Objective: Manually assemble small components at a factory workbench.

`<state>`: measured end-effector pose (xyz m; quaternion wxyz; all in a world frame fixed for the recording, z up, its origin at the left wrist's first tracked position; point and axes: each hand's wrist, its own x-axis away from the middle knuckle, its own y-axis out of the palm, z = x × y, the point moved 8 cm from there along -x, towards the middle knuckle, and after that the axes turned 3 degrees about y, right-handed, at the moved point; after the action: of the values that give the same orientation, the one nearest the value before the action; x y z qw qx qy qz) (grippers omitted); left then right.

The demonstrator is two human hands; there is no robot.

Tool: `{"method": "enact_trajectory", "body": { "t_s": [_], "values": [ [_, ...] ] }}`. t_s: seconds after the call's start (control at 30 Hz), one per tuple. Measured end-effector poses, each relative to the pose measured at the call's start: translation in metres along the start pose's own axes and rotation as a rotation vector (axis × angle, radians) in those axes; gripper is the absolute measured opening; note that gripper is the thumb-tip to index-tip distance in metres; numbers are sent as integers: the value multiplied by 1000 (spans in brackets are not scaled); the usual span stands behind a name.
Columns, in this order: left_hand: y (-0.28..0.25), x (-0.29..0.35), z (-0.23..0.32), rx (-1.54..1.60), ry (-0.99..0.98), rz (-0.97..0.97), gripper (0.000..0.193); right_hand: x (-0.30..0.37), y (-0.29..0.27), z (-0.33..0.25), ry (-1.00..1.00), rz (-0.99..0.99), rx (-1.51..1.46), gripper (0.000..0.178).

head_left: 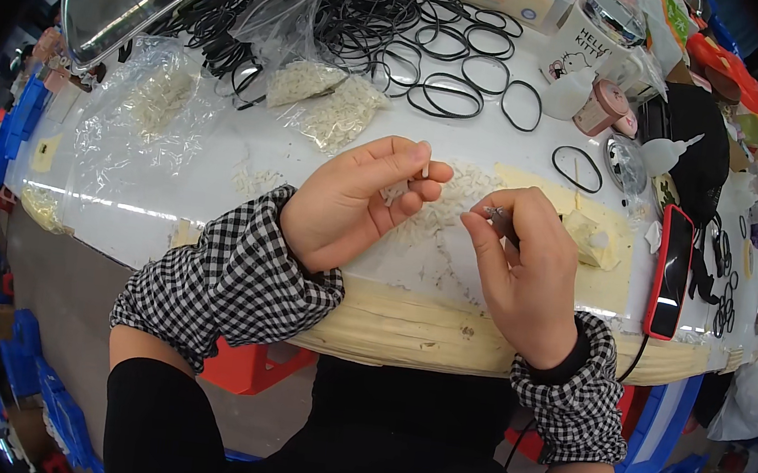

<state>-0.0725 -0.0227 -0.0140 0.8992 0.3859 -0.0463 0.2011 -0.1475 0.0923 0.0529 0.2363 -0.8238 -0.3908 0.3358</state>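
Over the near part of the table, my left hand (pixel 346 201) is closed, with a small white piece (pixel 426 170) between thumb and fingertip. A few more whitish pieces show in its curled fingers. Close by on the right, my right hand (pixel 533 267) pinches a small dark metallic piece (pixel 499 219) between thumb and forefinger; its exact kind is too small to make out. The two hands are apart. Beneath and between them lies a loose pile of small white pieces (pixel 457 199) on the white table (pixel 384 274).
Black rubber rings (pixel 454 97) and a large black heap of them fill the back. Clear bags of white pieces (pixel 341 112) lie at left. A white cup (pixel 589 42), squeeze bottle (pixel 669 154) and red-cased phone (pixel 670 272) stand or lie right. Yellowish tape covers the front edge (pixel 406 327).
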Motion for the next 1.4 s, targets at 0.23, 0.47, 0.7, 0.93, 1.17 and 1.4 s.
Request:
{"method": "enact_trajectory", "body": {
  "t_s": [0.23,0.47,0.7,0.93,1.17,1.4],
  "values": [
    [-16,-2,1,106,32,116,18,9,27,1,-105,-178,203,17],
    [-13,-1,1,-5,13,99,18,12,39,6,-98,-213,354,19],
    [5,3,-19,-175,-183,-111,23,2,9,-3,-130,41,85,21],
    [18,8,-23,-46,-255,-293,22,3,-3,-9,-222,116,-108,24],
    [21,10,-19,-45,-222,-313,26,5,-8,-15,-304,184,-102,20],
    [13,5,-17,-143,-142,-217,23,4,-9,-16,-248,177,-63,20]
  ]
}}
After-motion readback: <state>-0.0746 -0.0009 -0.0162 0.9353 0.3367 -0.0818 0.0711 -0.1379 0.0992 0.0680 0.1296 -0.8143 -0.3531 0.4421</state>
